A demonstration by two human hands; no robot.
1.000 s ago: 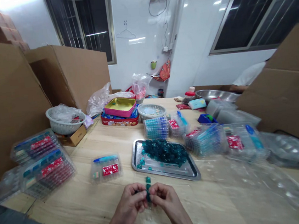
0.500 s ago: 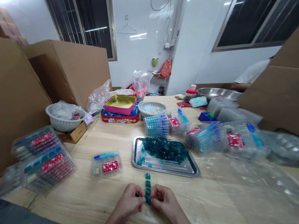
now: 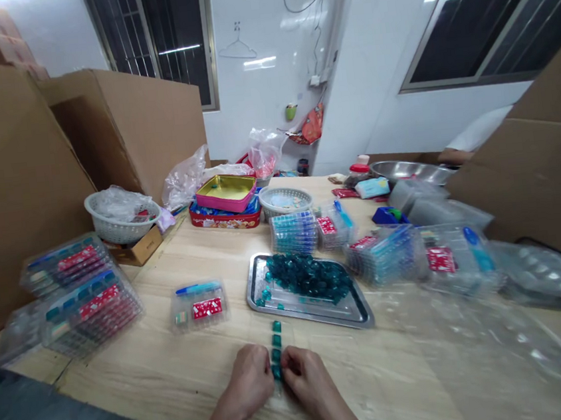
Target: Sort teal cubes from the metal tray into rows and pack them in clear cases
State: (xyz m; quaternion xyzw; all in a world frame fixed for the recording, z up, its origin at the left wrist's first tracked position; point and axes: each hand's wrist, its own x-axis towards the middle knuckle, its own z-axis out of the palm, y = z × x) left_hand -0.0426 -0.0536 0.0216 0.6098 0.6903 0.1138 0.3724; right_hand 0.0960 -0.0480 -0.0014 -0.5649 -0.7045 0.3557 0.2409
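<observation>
My left hand and my right hand curl in from either side of a narrow clear plastic strip, low on the wooden table. A short row of teal glass cubes sits along the strip, and my fingers hide its lower end. Just beyond the strip lies a steel tray holding a heap of teal glass cubes. To the left, a clear plastic box contains a blue-capped tube and a red card.
Stacked clear packs stand left and others right of the tray. A crumpled clear plastic sheet covers the table's right side. Further back are a white basket, a pink tin, a steel bowl and large cardboard boxes.
My hands have dropped from above the table to rest low on it, and the row of cubes now lies flatter and shows more. The whole scene sits slightly higher in view.
</observation>
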